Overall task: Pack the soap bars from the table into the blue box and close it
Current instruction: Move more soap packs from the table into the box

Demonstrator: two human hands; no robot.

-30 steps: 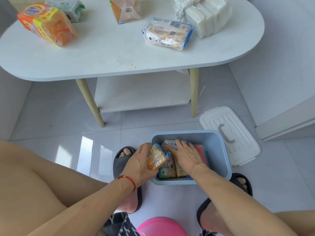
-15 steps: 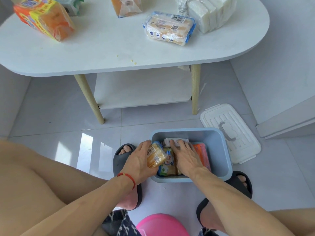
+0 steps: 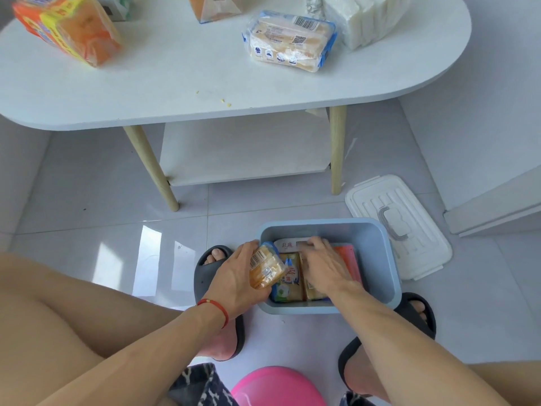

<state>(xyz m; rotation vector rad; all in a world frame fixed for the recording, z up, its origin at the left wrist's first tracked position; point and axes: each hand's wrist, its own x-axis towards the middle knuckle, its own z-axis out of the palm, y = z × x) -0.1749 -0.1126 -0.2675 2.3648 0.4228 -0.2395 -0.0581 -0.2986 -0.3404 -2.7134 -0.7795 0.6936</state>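
The blue box (image 3: 377, 253) stands open on the floor between my feet, with several wrapped soap bars (image 3: 289, 281) packed flat inside. My left hand (image 3: 234, 281) grips a yellow wrapped soap bar (image 3: 267, 269) at the box's left rim. My right hand (image 3: 325, 265) lies palm down inside the box, fingers curled onto the soap bars and a white pack (image 3: 288, 244) at the far side. More soap packs lie on the white table (image 3: 175, 83): an orange pack (image 3: 67, 30), a blue-edged pack (image 3: 288, 39) and white bars (image 3: 363, 16).
The box's white lid (image 3: 409, 230) lies on the tiles right of the box. The table has wooden legs (image 3: 152, 168) and a lower shelf (image 3: 246, 153). My feet wear dark slippers (image 3: 210, 259). A pink stool (image 3: 278, 386) sits under me.
My right hand has shifted slightly toward the box's far side, fingers curling over the packs. The left hand keeps holding the yellow bar at the rim. The view has tilted down a little.
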